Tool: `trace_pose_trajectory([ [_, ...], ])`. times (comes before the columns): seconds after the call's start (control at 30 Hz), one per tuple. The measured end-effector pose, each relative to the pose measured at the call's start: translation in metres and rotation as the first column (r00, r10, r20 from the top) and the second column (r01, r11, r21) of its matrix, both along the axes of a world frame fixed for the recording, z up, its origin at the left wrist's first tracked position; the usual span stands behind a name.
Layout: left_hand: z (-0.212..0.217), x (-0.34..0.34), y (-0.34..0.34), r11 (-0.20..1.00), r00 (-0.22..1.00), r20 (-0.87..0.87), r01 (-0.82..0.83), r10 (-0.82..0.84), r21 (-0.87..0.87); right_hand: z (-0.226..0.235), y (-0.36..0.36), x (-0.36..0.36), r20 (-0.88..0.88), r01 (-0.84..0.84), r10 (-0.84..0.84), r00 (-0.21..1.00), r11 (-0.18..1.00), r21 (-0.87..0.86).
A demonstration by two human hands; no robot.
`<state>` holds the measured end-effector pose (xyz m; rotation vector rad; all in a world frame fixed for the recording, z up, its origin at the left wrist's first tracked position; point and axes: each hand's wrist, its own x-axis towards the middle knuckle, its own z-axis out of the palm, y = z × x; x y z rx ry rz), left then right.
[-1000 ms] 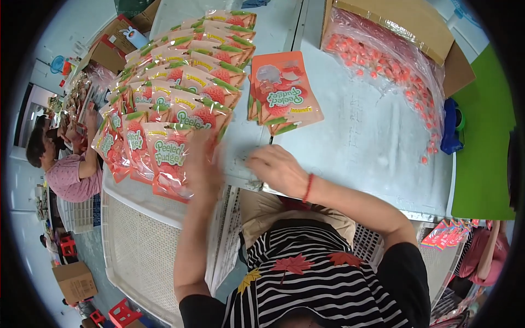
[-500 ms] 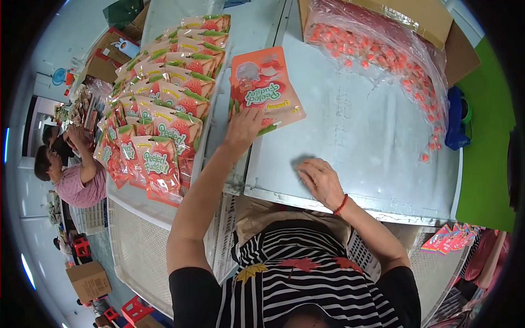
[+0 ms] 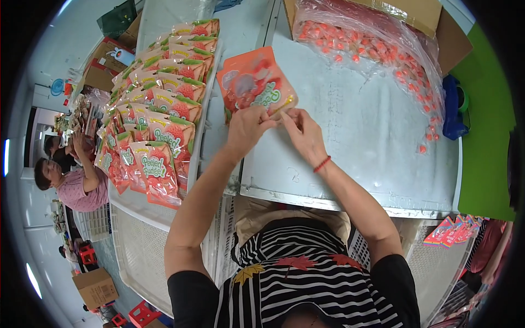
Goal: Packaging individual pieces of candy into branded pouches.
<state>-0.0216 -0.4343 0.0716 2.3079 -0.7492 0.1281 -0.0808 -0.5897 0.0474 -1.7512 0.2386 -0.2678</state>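
A flat orange-pink candy pouch (image 3: 249, 82) lies at an angle on the metal table, its near edge toward me. My left hand (image 3: 249, 128) is closed on that near edge with thumb and fingers. At the pouch's near right corner, my right hand (image 3: 304, 134), with a red bracelet at the wrist, pinches the same edge. Both hands nearly meet there. To the left, filled candy pouches (image 3: 158, 164) stand in overlapping rows in a white tray (image 3: 203, 128).
Small red-and-white wrapped candies (image 3: 377, 54) spill from a clear plastic bag in a cardboard box (image 3: 456, 49) at the far right. A blue tape dispenser (image 3: 454, 109) stands at the right edge, beside a green surface (image 3: 486, 120). Another person (image 3: 82, 186) works at the left.
My right hand has moved up and left from the table to the pouch's near edge and taken hold of it. The left hand has closed on the pouch too.
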Motion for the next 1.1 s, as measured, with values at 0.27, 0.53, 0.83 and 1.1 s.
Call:
trace_pose_trajectory([
  [0.27,0.027,-0.021,-0.009,0.981,0.874,-0.473,-0.174,0.113,-0.087,-0.013,-0.017,-0.002,-0.036,-0.163,0.163,0.986,0.987,0.001],
  [0.53,0.002,-0.047,-0.034,0.973,0.932,0.353,-0.005,-0.080,0.232,0.006,-0.021,-0.018,-0.088,-0.062,0.050,0.995,0.989,-0.132],
  [0.83,0.004,-0.018,-0.023,0.949,0.961,0.221,-0.215,0.164,0.231,0.007,-0.010,-0.039,0.038,-0.068,0.085,0.996,0.940,-0.333],
  [1.1,0.014,-0.047,-0.060,0.960,0.938,0.344,-0.126,0.035,0.248,0.009,-0.032,-0.037,0.166,0.136,-0.059,0.984,0.854,-0.502],
])
